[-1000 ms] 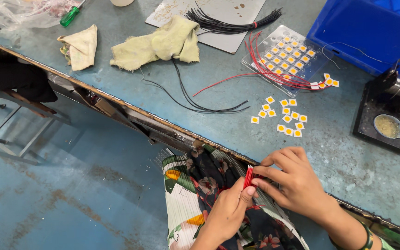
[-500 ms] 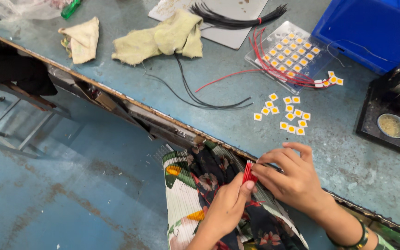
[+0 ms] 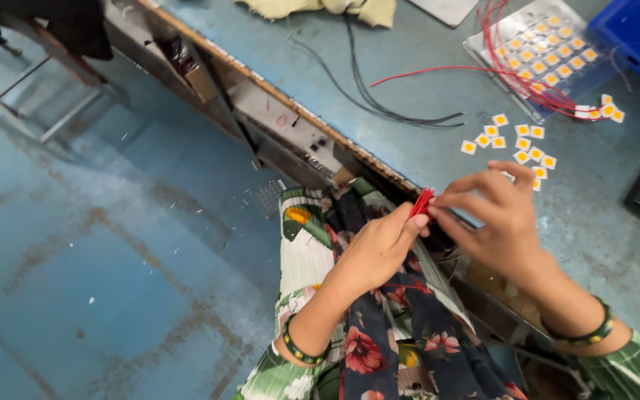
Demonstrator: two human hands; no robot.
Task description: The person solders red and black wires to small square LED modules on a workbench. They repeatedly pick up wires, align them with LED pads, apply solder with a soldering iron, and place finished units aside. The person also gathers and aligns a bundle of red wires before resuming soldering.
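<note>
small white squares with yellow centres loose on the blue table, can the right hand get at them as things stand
Probably yes: the right hand is just beside the small white squares with yellow centres, nothing between, but its fingers pinch the bundle of short red wires.

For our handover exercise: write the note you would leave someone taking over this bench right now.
Left hand: fingers pinch the bundle of short red wires over the lap.
Right hand: fingers touch the bundle's top end, picking at it.
On the blue-grey bench: loose small square chips, a clear tray of chips with red wires across it, black wires.
Done: bundle gathered in hand.
Left: no wire separated out yet; the loose chips lie untouched.
</note>
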